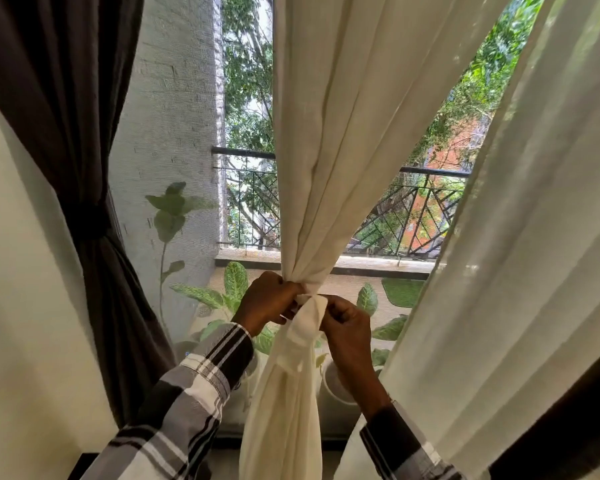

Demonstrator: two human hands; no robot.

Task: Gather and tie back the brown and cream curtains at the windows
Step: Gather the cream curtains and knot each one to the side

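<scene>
At the middle of the window my left hand [269,299] grips the gathered cream curtain [329,140] while my right hand [343,318] pinches its tie band [307,323]; the cloth looks light, soft and slippery, so I hold at the bunched waist.

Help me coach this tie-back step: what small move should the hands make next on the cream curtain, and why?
Probably pull the tie ends apart to snug the knot. The cream curtain is already gathered; the left hand grips the bunch at the knot, and the right hand pinches the tie beside it. The band looks looser than the brown curtain, which is already tied.
</scene>
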